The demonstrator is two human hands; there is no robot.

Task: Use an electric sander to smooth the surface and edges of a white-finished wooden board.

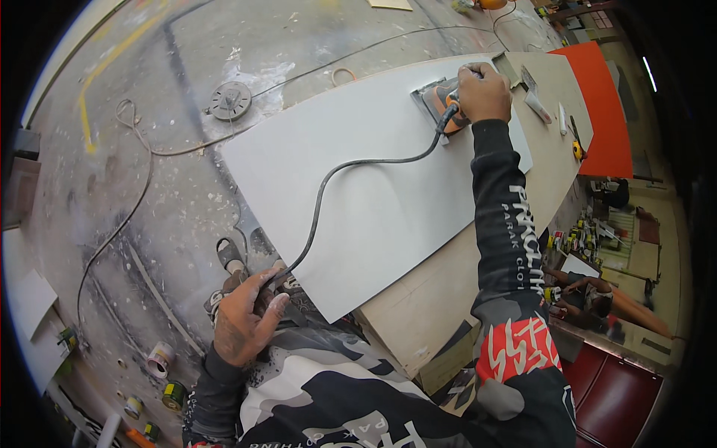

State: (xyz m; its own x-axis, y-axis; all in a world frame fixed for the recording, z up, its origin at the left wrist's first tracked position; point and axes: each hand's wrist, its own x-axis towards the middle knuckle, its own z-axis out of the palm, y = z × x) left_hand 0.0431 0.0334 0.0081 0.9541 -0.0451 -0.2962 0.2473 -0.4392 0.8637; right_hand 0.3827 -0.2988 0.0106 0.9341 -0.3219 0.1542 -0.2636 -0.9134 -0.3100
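Note:
A large white panel (pixel 373 216) lies flat on a beige work table (pixel 433 287) in front of me. Toward its far right end sits an orange and black power sander (pixel 433 99), its flat pad on the panel's surface. My right hand (pixel 484 93) is wrapped around the sander's top, arm stretched out. From the tool a black cord (pixel 325 183) curves back across the panel to its near left corner. There my left hand (pixel 250 313) has its fingers curled around the cord, just off the panel's edge, low by my legs.
Beyond the panel's right end lie a putty knife (pixel 529 81), a white tube (pixel 562 119) and a yellow tape measure (pixel 577 151). An orange-red sheet (pixel 597 108) is behind them. A cable reel (pixel 230 101) and paint cans (pixel 160 360) stand on the floor. Another person (pixel 594 295) is at right.

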